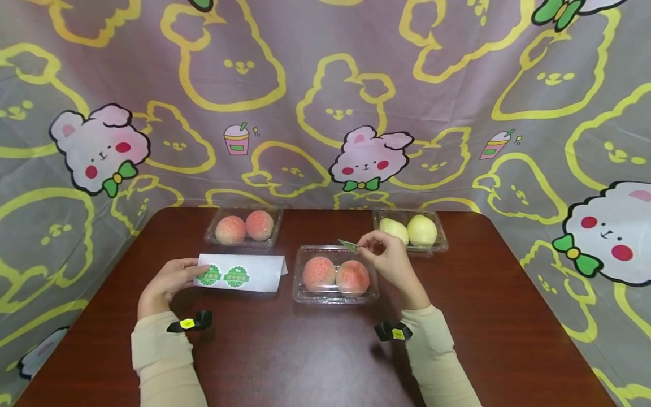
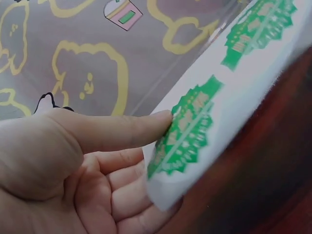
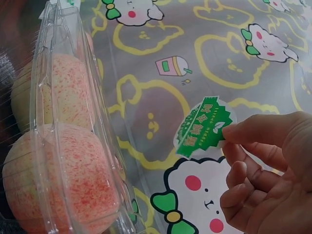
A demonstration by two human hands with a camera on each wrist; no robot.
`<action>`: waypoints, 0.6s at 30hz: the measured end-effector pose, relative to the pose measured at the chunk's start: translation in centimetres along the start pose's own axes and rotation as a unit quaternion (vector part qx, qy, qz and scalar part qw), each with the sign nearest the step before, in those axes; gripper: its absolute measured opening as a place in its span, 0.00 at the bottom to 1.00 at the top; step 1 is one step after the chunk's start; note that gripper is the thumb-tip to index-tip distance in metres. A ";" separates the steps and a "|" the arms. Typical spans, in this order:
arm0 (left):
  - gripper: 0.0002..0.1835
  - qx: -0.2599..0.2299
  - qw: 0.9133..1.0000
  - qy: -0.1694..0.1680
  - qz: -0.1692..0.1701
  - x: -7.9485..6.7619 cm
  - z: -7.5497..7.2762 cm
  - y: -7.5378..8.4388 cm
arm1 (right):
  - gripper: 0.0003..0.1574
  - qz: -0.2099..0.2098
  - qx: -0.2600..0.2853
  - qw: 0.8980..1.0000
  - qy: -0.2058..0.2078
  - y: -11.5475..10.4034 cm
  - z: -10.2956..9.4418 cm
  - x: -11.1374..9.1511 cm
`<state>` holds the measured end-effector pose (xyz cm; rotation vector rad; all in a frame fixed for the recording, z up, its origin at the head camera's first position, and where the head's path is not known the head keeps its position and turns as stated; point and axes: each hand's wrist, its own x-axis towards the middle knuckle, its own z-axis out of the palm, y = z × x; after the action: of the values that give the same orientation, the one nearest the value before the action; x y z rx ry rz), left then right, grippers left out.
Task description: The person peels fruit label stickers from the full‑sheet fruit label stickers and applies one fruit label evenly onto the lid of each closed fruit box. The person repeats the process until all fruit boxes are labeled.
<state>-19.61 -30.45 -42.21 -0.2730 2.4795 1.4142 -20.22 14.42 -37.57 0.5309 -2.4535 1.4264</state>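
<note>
My left hand (image 1: 175, 278) holds a folded white sticker sheet (image 1: 264, 271) by its left end, thumb on top and fingers beneath. Two green badge-shaped stickers show on the sheet in the left wrist view, the thumb touching the nearer one (image 2: 187, 129). Between thumb and forefinger, my right hand (image 1: 389, 257) pinches a single green sticker (image 3: 204, 126) by its edge. That sticker is above the back right of a closed clear plastic box (image 1: 300, 294), apart from the lid. Inside the box lie two peaches (image 1: 319, 273), side by side.
At the back left stands another clear box (image 1: 277, 229) with two peaches (image 1: 260, 225). A third box (image 1: 441, 243), at the back right behind my right hand, holds two pale yellow-green fruits (image 1: 422, 230). A patterned curtain (image 1: 285, 118) surrounds the brown table (image 1: 305, 350).
</note>
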 end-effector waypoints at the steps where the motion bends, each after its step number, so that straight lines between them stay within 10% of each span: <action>1: 0.32 0.006 1.000 0.000 -0.001 0.0 0.0 -0.1 | 0.03 0.000 0.001 1.000 0.001 0.0 0.0 0.0; 18: 0.31 0.037 0.998 0.046 -0.038 0.4 0.3 0.1 | 0.06 0.006 0.020 1.000 0.021 0.1 0.1 0.2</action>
<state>-19.95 -30.17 -42.43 -0.4216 2.5592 1.3036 -20.44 14.33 -37.68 0.4911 -2.4036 1.4781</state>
